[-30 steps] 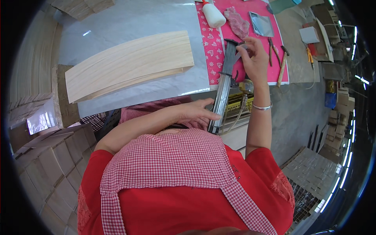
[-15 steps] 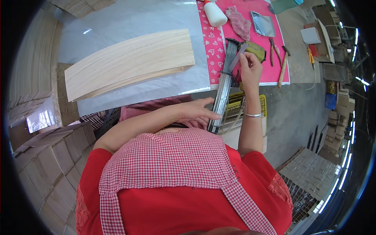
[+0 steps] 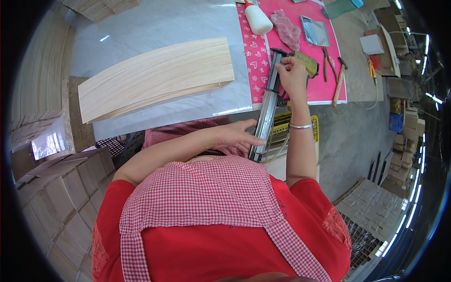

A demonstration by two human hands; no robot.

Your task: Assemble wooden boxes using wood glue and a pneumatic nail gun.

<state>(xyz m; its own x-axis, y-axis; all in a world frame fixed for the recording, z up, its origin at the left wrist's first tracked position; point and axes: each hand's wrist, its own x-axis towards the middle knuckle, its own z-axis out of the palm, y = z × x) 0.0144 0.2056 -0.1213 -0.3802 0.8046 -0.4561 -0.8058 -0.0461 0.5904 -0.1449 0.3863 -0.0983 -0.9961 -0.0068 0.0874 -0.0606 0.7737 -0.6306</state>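
A nail gun (image 3: 304,62) with an olive-yellow body and a long silver and black magazine lies at the table's front right, its magazine jutting over the edge toward me. My left hand (image 3: 235,135) grips the near end of that magazine, fingers around and across it. Farther up, my right hand (image 3: 293,77) is closed in a pinch over the magazine's channel, wearing a bangle at the wrist. The thin grey strip of nails in its fingertips is now mostly hidden by them. Left of the gun lies a long pale wooden box (image 3: 157,77).
On the pink cloth (image 3: 323,89) lie a hammer (image 3: 339,84), pliers (image 3: 330,65), a pink rag (image 3: 286,30) and a clear packet (image 3: 314,31). A white glue bottle (image 3: 258,19) is beside them. Below the table edge stands a yellow crate (image 3: 315,127). Stacked wooden boxes (image 3: 70,192) are at my left.
My right hand has moved slightly left and down, bringing the strip from above the nail gun into the magazine's channel. My left hand stays on the magazine.
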